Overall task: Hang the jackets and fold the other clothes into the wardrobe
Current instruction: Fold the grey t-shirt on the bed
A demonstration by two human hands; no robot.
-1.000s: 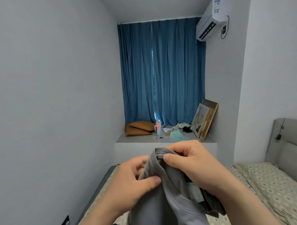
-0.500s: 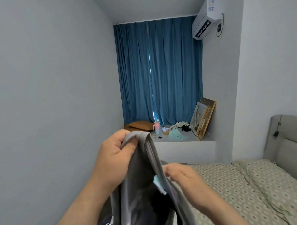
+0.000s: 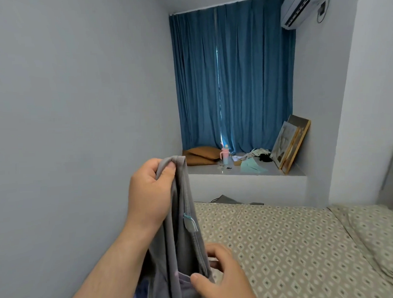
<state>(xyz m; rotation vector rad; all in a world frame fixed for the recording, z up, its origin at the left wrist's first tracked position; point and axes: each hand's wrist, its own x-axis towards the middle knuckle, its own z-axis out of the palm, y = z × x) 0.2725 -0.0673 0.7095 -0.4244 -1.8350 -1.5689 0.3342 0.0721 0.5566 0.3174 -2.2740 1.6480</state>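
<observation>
So, the grey garment [image 3: 183,243] was up in the air, hanging in a long bunched strip in front of the person, over the gap between the left wall and the bed [image 3: 283,246]. The left hand [image 3: 151,192] had the top edge pinched between thumb and curled fingers, a proper closed grip on the fabric. The right hand [image 3: 220,275] was lower down. Its thumb lay on the front of the cloth with the fingers curled round the edge behind it, so it looked like a lighter pinch on the same garment. A little teal tab [image 3: 190,223] showed on a seam between the two hands.

No wardrobe was in view, so I'd guess this was the sort-it-out stage, finding the edges before a fold.

What could go wrong:
- The cloth was twisted on itself, so pulling the hands apart could just tighten the twist instead of opening it flat.
- The right hand's hold looked thin. If it slipped, the bottom end would swing free.
- If the left pinch let go, the garment could drop beside the bed instead of on it.
- Folding it in mid-air would probably come out lumpy. The bed was right there and looked like the safer surface.
</observation>
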